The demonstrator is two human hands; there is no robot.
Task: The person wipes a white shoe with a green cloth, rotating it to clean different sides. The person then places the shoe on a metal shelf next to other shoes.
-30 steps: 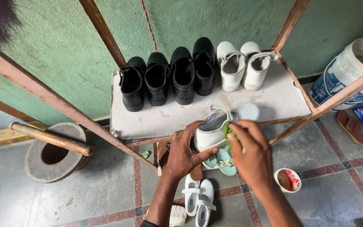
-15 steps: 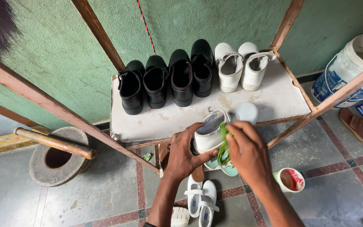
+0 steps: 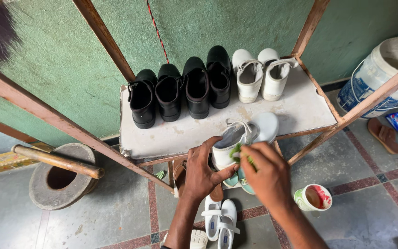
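On the white shelf [image 3: 185, 133], a white shoe [image 3: 242, 138] at the front edge is gripped by the left hand [image 3: 203, 173]; a green scrap, possibly cloth [image 3: 237, 152], is pinched by the right hand [image 3: 268, 177], near a floor cup [image 3: 313, 198] of brown liquid

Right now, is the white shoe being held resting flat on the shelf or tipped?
Tipped. The white shoe overhangs the shelf front edge, heel gripped by the left hand; the right hand presses a green scrap against it.
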